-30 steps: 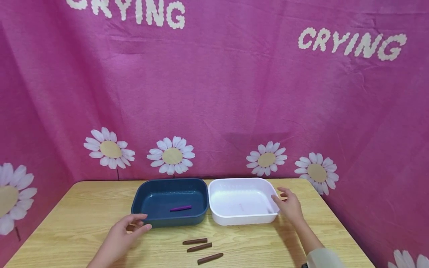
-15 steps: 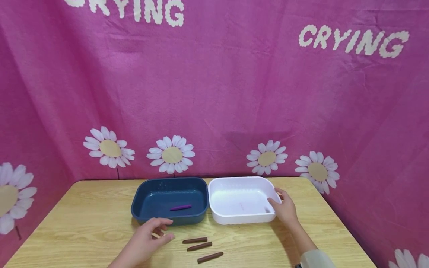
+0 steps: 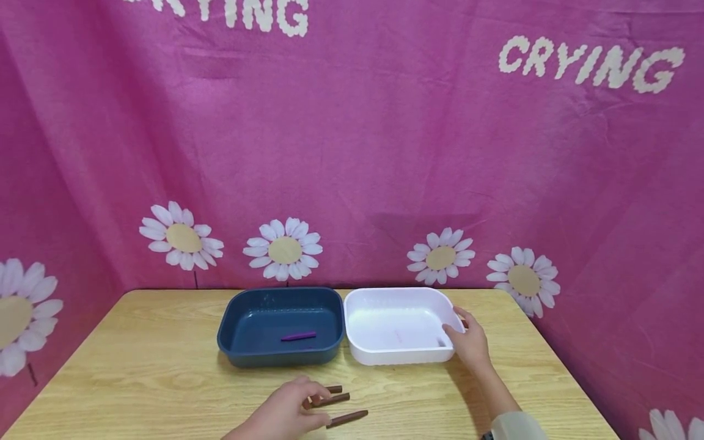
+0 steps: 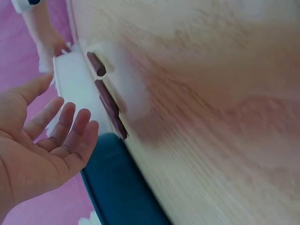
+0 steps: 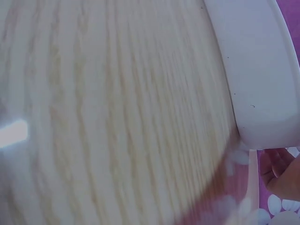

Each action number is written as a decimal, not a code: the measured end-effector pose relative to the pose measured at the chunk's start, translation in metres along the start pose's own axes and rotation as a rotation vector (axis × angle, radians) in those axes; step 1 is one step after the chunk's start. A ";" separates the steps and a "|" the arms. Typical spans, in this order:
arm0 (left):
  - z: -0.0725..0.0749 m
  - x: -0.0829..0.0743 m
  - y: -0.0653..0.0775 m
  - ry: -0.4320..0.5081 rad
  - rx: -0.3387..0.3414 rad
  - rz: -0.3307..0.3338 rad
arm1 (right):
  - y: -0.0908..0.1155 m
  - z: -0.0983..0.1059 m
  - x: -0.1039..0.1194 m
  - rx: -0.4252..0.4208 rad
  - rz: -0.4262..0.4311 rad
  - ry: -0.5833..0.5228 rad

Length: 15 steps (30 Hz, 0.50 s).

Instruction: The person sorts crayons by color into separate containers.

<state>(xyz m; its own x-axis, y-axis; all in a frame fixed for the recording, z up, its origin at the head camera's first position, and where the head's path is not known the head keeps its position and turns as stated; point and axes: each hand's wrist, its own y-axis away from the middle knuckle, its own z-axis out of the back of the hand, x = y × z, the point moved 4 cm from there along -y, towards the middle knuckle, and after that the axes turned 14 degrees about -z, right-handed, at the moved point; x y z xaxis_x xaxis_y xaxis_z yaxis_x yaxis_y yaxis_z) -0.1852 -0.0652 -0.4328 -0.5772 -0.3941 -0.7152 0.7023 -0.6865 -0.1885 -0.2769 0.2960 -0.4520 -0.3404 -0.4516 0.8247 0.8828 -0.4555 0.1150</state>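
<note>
My left hand (image 3: 286,410) hovers at the left ends of three brown crayons on the table, thumb and fingers parted. Nearest the front lies one crayon (image 3: 348,418), close to the thumb tip; a second crayon (image 3: 335,399) and a third crayon (image 3: 334,388) are partly covered by the fingers. The left wrist view shows that hand (image 4: 47,154) relaxed, with an empty palm. My right hand (image 3: 472,343) grips the right rim of a white plastic basin (image 3: 401,357), thumb inside and fingers outside. In the right wrist view, fingers (image 5: 276,166) meet the basin's end.
A dark blue basin (image 3: 277,359) stands left of the white one, their sides close together. Inside it lies a purple crayon (image 3: 299,336). Both basins are near the back of the wooden table (image 3: 143,366), before a pink flowered cloth (image 3: 352,153).
My left hand has moved right and toward me, from the blue basin's front corner to the brown crayons. The right hand has closed onto the white basin's rim.
</note>
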 end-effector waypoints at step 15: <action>-0.030 0.003 -0.016 -0.093 0.148 0.049 | 0.001 -0.003 0.000 0.025 -0.049 -0.030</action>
<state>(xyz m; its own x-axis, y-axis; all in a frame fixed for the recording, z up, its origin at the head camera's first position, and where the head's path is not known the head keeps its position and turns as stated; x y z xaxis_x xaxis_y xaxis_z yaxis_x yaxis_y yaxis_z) -0.1856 -0.0369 -0.4521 -0.5848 -0.4788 -0.6548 0.6651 -0.7452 -0.0490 -0.2774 0.2935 -0.4532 -0.3742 -0.4052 0.8341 0.8732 -0.4568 0.1698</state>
